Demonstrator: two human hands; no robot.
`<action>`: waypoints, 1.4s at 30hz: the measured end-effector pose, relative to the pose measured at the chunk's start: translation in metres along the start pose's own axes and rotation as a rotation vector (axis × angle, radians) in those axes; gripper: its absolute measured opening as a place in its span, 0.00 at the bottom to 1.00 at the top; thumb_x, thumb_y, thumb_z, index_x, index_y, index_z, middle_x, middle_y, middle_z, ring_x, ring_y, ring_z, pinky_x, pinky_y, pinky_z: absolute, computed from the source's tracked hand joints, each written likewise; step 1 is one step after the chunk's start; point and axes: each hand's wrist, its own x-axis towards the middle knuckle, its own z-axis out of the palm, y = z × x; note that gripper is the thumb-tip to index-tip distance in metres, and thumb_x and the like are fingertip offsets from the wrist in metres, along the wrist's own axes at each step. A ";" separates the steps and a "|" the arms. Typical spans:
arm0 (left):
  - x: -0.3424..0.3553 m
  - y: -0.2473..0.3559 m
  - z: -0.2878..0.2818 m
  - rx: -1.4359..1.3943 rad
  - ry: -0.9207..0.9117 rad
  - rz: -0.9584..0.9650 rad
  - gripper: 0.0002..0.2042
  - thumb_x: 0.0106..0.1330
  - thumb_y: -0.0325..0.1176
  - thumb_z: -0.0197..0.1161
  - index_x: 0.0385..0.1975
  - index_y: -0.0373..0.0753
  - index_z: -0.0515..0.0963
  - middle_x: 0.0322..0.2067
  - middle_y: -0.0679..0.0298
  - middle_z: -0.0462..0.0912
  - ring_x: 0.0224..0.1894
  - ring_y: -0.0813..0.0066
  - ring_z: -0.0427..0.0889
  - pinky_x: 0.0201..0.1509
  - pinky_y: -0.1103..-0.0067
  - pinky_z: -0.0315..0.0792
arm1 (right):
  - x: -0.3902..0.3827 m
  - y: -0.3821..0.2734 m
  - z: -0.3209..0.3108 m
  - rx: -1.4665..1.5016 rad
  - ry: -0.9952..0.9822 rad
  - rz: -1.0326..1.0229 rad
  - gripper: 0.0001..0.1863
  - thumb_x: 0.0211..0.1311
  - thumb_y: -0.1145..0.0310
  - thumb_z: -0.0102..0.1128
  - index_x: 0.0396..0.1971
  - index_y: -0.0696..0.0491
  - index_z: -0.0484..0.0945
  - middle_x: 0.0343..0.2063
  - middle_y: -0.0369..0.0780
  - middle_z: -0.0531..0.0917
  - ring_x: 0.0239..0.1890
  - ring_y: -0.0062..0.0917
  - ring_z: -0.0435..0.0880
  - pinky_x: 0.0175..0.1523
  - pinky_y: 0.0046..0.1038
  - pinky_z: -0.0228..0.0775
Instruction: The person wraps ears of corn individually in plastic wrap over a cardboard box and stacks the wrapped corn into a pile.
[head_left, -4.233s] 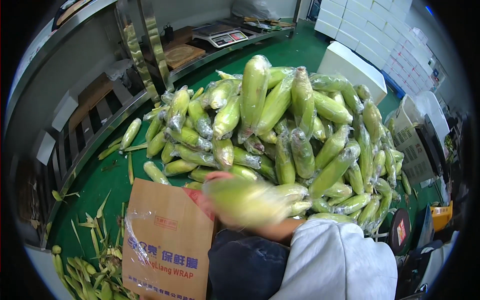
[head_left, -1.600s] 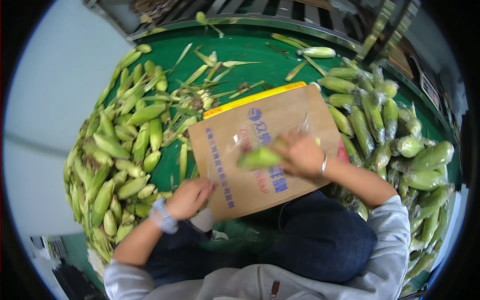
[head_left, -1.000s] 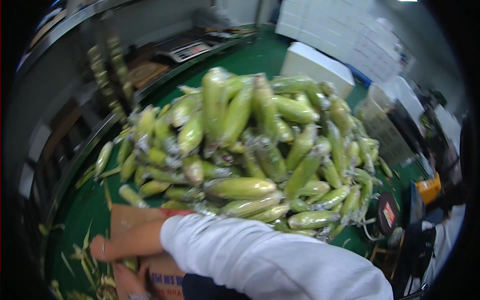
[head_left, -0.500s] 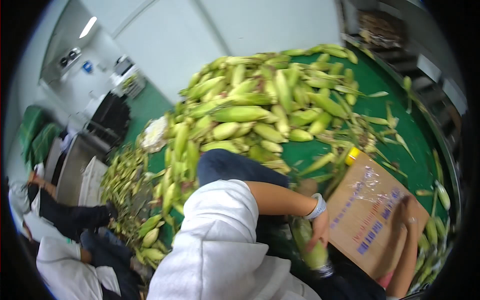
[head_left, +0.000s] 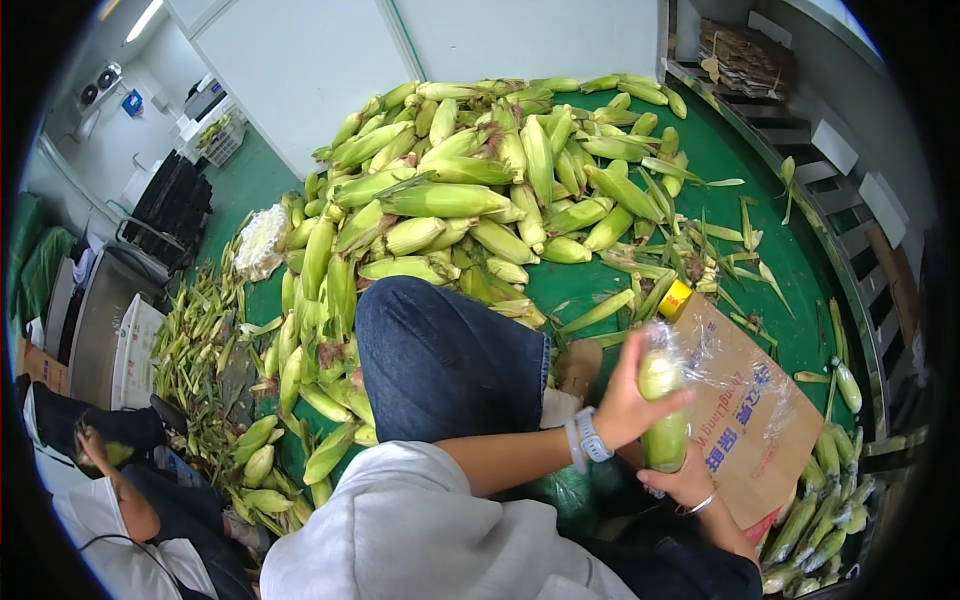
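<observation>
An ear of corn in pale green husk stands nearly upright between my hands, over the near left edge of a cardboard box. My left hand, with a watch at the wrist, is closed around its upper part. Around the lower end, the fingers of my right hand are closed too. Clear plastic film lies crumpled on the box top, and shiny film also shows around the ear's upper end. A yellow piece sits at the box's far left corner.
A large pile of unwrapped corn covers the green floor ahead. Several film-wrapped ears lie right of the box. Stripped husks are heaped at left, near another person's hand. A metal-edged rack runs along the right.
My left hand has raised the corn from beside the box to above its edge. My right hand has left the box top and now grips the ear's lower end. The view has shifted slightly.
</observation>
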 end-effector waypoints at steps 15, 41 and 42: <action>0.074 -0.049 -0.047 0.071 -0.991 -0.757 0.23 0.66 0.51 0.45 0.48 0.37 0.70 0.29 0.49 0.80 0.25 0.65 0.82 0.29 0.70 0.77 | -0.110 0.142 -0.130 -0.673 1.821 -0.507 0.22 0.60 0.66 0.54 0.50 0.65 0.67 0.44 0.53 0.74 0.46 0.35 0.74 0.49 0.30 0.67; 0.176 0.044 -0.194 1.439 -0.210 0.400 0.38 0.42 0.48 0.70 0.54 0.37 0.65 0.44 0.49 0.70 0.44 0.51 0.73 0.49 0.65 0.68 | -0.100 0.162 -0.175 -1.659 1.943 0.201 0.31 0.62 0.49 0.46 0.53 0.61 0.66 0.46 0.50 0.74 0.43 0.42 0.76 0.49 0.34 0.68; 0.173 0.032 -0.163 1.289 -0.321 0.484 0.38 0.42 0.48 0.70 0.54 0.37 0.64 0.42 0.49 0.71 0.43 0.51 0.72 0.49 0.64 0.68 | -0.112 0.163 -0.171 -1.646 1.907 0.283 0.31 0.62 0.50 0.46 0.54 0.62 0.66 0.46 0.50 0.75 0.43 0.42 0.76 0.48 0.33 0.69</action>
